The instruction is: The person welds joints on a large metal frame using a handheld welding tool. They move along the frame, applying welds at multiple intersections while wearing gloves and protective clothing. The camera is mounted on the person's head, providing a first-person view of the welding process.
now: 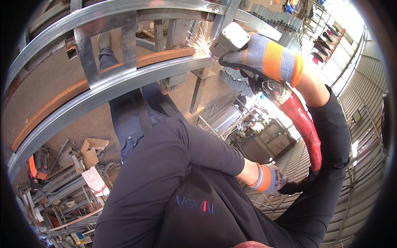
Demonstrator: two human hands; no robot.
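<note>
My right hand point(263, 57), in a grey and orange knit glove, is wrapped around a spark-throwing power tool whose grey block-shaped part point(230, 37) sticks out past the fingers. Bright sparks point(201, 43) spray where the tool meets a galvanized steel rail point(173, 66). Below that wrist, a red-wrapped cylindrical piece point(299, 117) runs back along my forearm; its link to the tool is partly hidden. My left arm crosses my body. The gloved left hand point(270, 178) is at a dark piece near my right elbow; its fingers are mostly hidden.
A brown-painted bar point(49, 108) lies along the rail, crossed by a square steel frame point(81, 55). Stacked metal profiles point(276, 21) lie beyond. At lower left are an orange and black machine point(39, 164), a torn cardboard box point(91, 148) and metal offcuts point(59, 189).
</note>
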